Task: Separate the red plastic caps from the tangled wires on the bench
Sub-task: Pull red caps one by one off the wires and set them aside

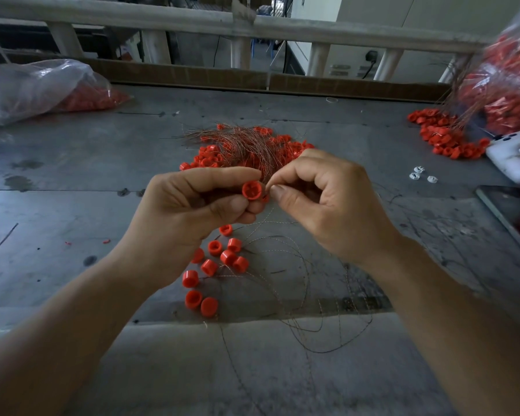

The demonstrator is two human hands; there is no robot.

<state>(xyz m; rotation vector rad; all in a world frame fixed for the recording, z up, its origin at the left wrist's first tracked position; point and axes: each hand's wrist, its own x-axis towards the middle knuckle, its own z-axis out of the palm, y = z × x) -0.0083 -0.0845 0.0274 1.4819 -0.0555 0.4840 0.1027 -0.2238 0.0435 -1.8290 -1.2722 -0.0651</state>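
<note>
Left grip (192, 205) half-hides cap (250, 190); right grip (327, 199), wire (266, 175).

Bench (57, 181): the left half is open for passage as far as the plastic bag (36, 88) at the far left corner. Far centre is blocked by a tangled pile of caps and wires (246, 145). The airspace over the middle is taken by the left hand (192, 211), gripping a red cap (250, 190), and the right hand (327, 205), pinching a wire (267, 178). Beneath them, loose caps (216, 265) and stray wires (297, 280) trail to the near edge. The right side is crowded: spilled caps (445, 139), a second bag (505, 85), a white object (508, 157), possibly a controller, and a dark flat slab (514, 214). A railing (192, 19) closes off the far side
</note>
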